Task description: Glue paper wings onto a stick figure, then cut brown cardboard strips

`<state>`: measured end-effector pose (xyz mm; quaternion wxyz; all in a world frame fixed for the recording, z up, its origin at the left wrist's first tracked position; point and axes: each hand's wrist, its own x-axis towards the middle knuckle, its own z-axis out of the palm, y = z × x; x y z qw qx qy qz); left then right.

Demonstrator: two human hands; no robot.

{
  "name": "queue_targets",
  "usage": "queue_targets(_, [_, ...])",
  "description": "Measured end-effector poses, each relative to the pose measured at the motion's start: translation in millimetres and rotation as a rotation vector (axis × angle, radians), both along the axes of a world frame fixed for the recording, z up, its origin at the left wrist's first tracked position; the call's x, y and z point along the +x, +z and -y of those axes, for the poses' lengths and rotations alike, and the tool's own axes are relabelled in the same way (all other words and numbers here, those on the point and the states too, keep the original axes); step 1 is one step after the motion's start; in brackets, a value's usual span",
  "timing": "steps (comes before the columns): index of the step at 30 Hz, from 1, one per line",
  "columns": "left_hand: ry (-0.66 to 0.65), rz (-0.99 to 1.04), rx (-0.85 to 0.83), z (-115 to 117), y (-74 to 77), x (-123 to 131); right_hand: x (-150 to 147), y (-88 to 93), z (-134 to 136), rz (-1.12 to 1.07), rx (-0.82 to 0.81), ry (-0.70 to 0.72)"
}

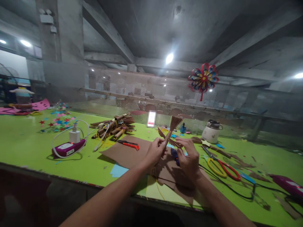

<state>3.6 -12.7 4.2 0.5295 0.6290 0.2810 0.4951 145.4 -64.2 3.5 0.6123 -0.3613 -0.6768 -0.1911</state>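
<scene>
So the left hand (156,152) has its fingers closed around a brown paper roll (168,136), held tilted above the table (30,138) with the pleated fan (176,122) at its top flaring out. The right hand (190,156) is just beside it, fingers curled, next to a dark blue tool (175,156). Might be a glue gun, but it's blurry, and honestly I can't tell whether that hand is gripping it or just near it.

What I'd worry about: squeeze the roll too hard and it'll probably crumple, and a bump from the right hand could bend those pleats. If the tool is hot, fingers that close could get burned. The black cable (239,196) runs past the scissors (222,168), so a tug might snag them. Loose yellow thread (158,186) hangs under the left hand and could tangle too.
</scene>
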Motion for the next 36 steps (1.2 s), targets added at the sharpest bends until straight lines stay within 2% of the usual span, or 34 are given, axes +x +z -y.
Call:
queue_targets(4, [0.059,-0.021,0.058,-5,-3.9,1,12,-9.7,-15,-0.194,-0.106,-0.006])
queue_targets(7, [0.079,-0.033,0.061,-6,-4.3,0,21,-15.6,-26,-0.366,-0.231,0.053])
queue_targets(11, [0.014,0.024,-0.019,-5,-0.7,-3,19,-15.5,-28,-0.571,-0.472,0.162])
queue_targets(14, [-0.027,0.093,-0.105,-4,1.6,-6,9,-14.9,-23,-0.563,-0.709,0.307])
queue_targets(16, [-0.018,0.124,-0.146,-4,2.0,-7,2,-15.1,-20,-0.498,-0.791,0.387])
queue_targets(19, [-0.014,0.144,-0.165,-4,1.3,-6,-4,-13.8,-17,-0.499,-0.783,0.445])
queue_targets(28, [-0.145,0.112,-0.252,-5,-2.7,-2,0,-4.3,-17,-0.804,-0.776,0.512])
queue_targets(36, [-0.152,0.114,-0.288,1,5.5,-3,4,-5.9,-19,-0.891,-0.831,0.580])
